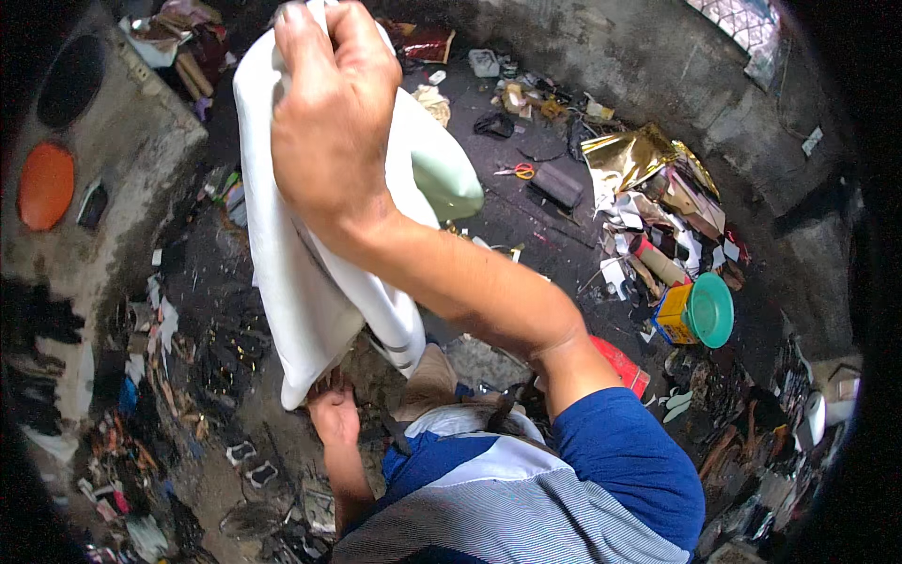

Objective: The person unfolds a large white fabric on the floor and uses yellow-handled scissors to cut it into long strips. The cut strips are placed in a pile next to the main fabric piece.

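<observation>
A white sheet of soft, bendable material [267, 216] hangs in long folds in front of me; whether it is cloth or synthetic leather I cannot tell. My right hand [334, 132] is raised high at its top edge, with fingers and thumb closed on it. One fold at the right shows a pale green tint [449, 179]. Low down, beside the sheet's bottom corner, my left hand [335, 414] lies palm up with its fingers stretched out. Shadow and the sheet's edge partly hide those fingertips, so contact is unclear.
On the dark floor ahead lie scissors with red and yellow handles [522, 171] and a dark grey block [556, 186]. Gold foil [628, 158] and scraps pile up at right, near a yellow-blue container [673, 316] with a turquoise round piece [714, 310]. A concrete ledge [141, 160] stands left.
</observation>
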Tool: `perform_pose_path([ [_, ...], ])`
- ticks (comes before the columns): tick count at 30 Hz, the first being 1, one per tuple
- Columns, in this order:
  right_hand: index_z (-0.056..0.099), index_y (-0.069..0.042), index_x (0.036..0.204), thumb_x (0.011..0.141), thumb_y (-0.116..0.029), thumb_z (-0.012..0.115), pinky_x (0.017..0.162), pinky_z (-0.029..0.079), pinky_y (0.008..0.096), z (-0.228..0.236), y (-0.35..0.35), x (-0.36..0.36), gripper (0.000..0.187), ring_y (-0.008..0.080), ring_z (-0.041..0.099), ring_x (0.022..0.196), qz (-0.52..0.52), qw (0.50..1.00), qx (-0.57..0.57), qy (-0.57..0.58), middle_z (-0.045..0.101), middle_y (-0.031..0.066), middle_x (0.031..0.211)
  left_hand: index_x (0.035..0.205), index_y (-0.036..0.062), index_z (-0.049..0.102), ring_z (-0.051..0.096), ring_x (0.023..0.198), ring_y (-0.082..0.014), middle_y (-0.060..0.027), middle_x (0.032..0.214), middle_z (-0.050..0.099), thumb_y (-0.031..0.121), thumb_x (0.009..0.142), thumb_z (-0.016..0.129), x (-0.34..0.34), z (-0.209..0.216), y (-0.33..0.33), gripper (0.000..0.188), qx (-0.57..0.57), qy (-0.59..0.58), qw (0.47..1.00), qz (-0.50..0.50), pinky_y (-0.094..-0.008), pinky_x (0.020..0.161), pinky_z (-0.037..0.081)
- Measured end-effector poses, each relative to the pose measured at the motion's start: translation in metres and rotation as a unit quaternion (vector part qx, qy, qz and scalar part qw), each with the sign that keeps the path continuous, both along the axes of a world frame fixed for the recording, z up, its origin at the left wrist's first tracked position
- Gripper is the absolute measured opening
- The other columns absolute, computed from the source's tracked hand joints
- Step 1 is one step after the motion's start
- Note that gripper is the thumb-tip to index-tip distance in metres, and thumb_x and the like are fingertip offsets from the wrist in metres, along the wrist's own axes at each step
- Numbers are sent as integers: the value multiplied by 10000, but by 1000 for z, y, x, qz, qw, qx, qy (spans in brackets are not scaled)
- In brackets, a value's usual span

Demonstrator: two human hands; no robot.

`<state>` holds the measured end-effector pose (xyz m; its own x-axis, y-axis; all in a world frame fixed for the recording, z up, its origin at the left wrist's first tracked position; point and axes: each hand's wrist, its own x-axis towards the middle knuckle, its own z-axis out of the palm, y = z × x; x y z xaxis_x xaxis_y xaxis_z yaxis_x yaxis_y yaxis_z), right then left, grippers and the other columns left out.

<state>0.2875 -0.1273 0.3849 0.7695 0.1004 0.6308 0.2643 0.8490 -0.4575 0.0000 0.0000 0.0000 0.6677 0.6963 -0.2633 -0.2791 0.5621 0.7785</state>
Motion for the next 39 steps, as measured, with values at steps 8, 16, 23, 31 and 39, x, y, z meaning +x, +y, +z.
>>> perform_pose_path([
  [8, 630, 35, 967, 947, -371, 521, 825, 457, 419, 10, 138, 252, 421, 285, 600, 895, -137, 950, -239, -148, 624, 193, 897, 1304, 0, 507, 519, 1211, -262, -133, 1298, 567, 311, 995, 476, 169, 30, 89, 440, 62, -154, 957, 239, -438, 1066, 373],
  [16, 673, -89, 1172, 833, -506, 641, 899, 512, 467, -26, 185, 462, 538, 360, 653, 1025, -213, 543, -723, -370, 668, 229, 1101, 1337, -17, 467, 522, 1198, -311, -186, 1296, 553, 380, 1002, 463, 303, 252, 38, 519, 246, 62, 947, 196, -493, 1006, 427],
  [23, 631, -30, 1074, 763, -367, 814, 771, 500, 316, -295, -76, 367, 494, 163, 588, 876, 205, 654, -725, -65, 628, 53, 969, 1296, -13, 504, 641, 962, -232, -134, 1151, 622, 222, 968, 574, 496, 230, 13, 409, 241, -22, 966, 96, -322, 832, 541],
  [31, 97, 49, 1495, 548, -566, 884, 1150, 233, 469, -389, -84, 385, 1376, 400, 210, 1422, 228, 751, -620, -22, 216, 282, 1501, 1264, 48, 546, 640, 900, -126, -73, 1143, 632, 202, 980, 562, 681, 215, -76, 324, 83, -78, 947, 300, -201, 660, 543],
  [39, 327, 45, 1299, 639, -459, 825, 965, 326, 529, -376, -54, 541, 969, 451, 421, 1159, -67, 703, -707, 28, 431, 285, 1184, 1200, 2, 571, 667, 980, -217, -97, 1101, 671, 295, 981, 560, 757, 290, -164, 365, 188, -52, 861, 470, -371, 853, 570],
])
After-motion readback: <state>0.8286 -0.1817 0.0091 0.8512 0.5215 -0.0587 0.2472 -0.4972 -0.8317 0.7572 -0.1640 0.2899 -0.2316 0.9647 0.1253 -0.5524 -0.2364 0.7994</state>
